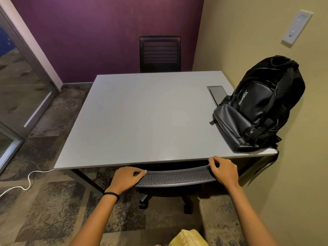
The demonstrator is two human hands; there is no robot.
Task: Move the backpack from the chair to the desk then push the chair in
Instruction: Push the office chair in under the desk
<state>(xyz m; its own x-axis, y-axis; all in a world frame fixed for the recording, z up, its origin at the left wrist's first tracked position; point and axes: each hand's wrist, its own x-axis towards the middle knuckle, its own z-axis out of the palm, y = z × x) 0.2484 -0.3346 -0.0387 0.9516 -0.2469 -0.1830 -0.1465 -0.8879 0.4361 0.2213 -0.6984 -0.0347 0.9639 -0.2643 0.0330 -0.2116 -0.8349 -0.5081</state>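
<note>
Two chairs (pixel 174 176) (pixel 160 53), one backpack (pixel 259 107), one desk (pixel 142 118)

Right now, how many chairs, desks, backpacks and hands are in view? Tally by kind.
Chairs: 2, near chair and far chair
Desks: 1, desk
Backpacks: 1, backpack on the desk
Hands: 2, left hand and right hand, both on the near chair's back
Total: 6

Both arms fwd, left hand (pixel 126 178) & right hand (pixel 224 170) gripping.
</note>
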